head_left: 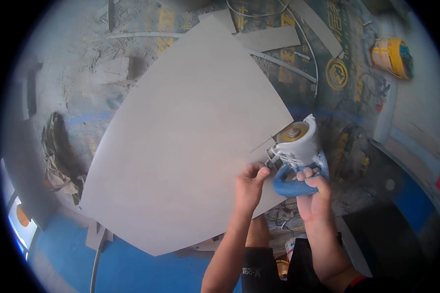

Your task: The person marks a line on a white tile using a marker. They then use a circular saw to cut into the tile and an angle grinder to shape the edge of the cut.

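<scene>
Your left hand [251, 184] and right hand [314, 189] are bare, as are the forearms [226, 255]. Near edge, right: your black sleeve [379, 285] shows a narrow red edging [358, 282]. Your dark shorts [257, 276] bear small pale lettering; your leg [258, 233] is bare beyond the straight hem [258, 248].

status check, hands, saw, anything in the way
Right hand gripping saw by handle. Left hand at metal bracket, grip unclear. Blade at panel's right side. Loose strips beyond panel, away from blade.

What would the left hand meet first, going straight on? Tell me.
The left hand would likely meet the metal bracket on the cutting tool; they may already touch, as depth is unclear.
</scene>
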{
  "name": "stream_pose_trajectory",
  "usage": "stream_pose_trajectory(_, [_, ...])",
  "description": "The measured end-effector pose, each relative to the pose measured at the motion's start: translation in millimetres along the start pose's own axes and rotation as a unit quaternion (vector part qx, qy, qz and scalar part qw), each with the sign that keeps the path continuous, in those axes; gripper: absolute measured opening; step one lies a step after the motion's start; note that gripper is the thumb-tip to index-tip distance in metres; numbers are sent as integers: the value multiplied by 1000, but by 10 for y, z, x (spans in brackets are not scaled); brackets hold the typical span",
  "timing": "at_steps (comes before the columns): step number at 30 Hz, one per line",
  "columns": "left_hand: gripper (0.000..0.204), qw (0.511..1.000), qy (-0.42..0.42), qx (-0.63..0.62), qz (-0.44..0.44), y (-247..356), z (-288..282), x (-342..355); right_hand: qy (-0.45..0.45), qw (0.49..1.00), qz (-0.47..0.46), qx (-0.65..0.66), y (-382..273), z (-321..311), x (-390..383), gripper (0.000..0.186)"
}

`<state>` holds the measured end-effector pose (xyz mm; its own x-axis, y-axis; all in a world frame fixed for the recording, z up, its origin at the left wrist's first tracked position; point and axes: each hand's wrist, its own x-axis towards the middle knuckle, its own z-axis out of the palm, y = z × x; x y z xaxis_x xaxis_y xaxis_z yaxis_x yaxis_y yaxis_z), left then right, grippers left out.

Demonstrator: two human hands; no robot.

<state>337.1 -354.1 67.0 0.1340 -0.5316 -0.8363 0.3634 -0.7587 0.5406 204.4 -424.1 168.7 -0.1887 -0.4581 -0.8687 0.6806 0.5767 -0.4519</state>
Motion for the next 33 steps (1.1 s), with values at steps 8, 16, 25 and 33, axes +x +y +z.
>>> stream_pose_trajectory(8, [48,995,-85,49,-1,122,551,-315,-12,1000,-16,17,-662,-320,-55,24])
stream_pose_trajectory(16, [69,964,-187,-101,-161,-57,1274,-630,-31,998,43,30,-1020,-727,530,22])
stream_pose_trajectory(25, [43,924,-25,-364,-119,41,1743,-493,-132,965,228,0,-892,-855,1407,15])
stream_pose_trajectory(33, [43,938,-17,-321,-128,-165,1704,-245,-162,915,368,23,-779,-870,1993,16])
